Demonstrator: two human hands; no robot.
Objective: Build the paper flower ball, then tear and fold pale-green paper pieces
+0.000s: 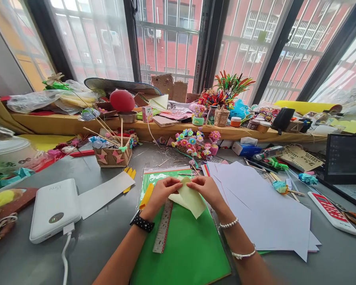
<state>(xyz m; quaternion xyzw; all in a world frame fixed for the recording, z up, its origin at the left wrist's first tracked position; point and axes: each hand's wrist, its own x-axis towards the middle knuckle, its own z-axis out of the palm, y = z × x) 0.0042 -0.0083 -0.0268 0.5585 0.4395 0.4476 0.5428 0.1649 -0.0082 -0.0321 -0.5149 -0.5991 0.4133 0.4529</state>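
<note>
Both hands pinch a piece of pale yellow-green paper [193, 201] near its top edge, over a green sheet pack [192, 249] on the desk. My left hand [163, 194] grips the paper's upper left, thumb and fingers pressed together. My right hand [208, 190] holds its upper right the same way. A lower flap of the paper hangs towards me. Under it lies a ruler [163, 229], its upper end hidden. Folded yellow paper [147, 196] rests beside my left hand.
White paper sheets [263, 209] spread at the right, near a calculator [332, 213] and a laptop [347, 162]. A power bank [56, 209] with its cable sits left, beside a white strip [106, 196]. Behind stand a cardboard box [114, 156] with sticks and craft flowers [192, 142].
</note>
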